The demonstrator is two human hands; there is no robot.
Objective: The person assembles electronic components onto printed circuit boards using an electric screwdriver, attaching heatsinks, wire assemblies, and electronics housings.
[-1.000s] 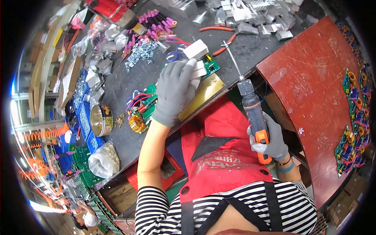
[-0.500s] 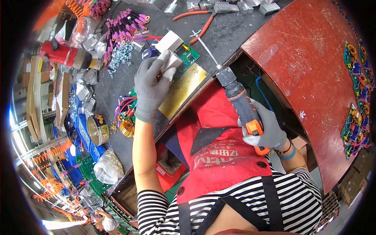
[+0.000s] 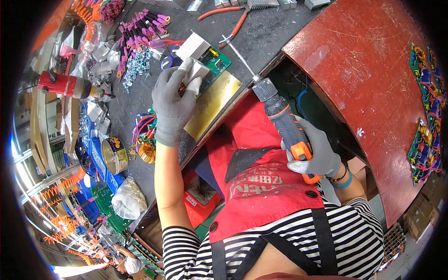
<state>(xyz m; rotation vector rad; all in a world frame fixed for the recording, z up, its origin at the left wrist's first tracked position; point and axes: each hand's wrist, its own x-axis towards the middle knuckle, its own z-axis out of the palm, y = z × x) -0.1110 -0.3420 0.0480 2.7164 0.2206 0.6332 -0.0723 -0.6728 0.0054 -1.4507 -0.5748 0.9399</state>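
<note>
My right hand [image 3: 318,148] is wrapped round the handle of a black and orange power screwdriver [image 3: 278,112]. Its long thin bit [image 3: 242,59] points up and left over the bench, with a small silvery piece at the tip. With fingers closed, my left hand [image 3: 173,103] grips a silver heat sink [image 3: 199,71] on a green circuit board [image 3: 220,66]. A larger silver heat sink [image 3: 193,45] stands just beyond it on the board. Below the board, a brass-coloured plate [image 3: 215,101] lies along the bench edge. The fingertips partly cover the nearer heat sink.
Orange-handled pliers [image 3: 239,24], loose screws [image 3: 136,67] and purple-ended cables [image 3: 140,30] lie on the dark bench. At left are a red power tool [image 3: 65,85] and a round tin [image 3: 114,155]. A red board [image 3: 345,84] at right carries wired circuit boards [image 3: 422,140].
The red power tool at the left has swung left and slightly down. The bench view has shifted a little; both hands keep their grips.
</note>
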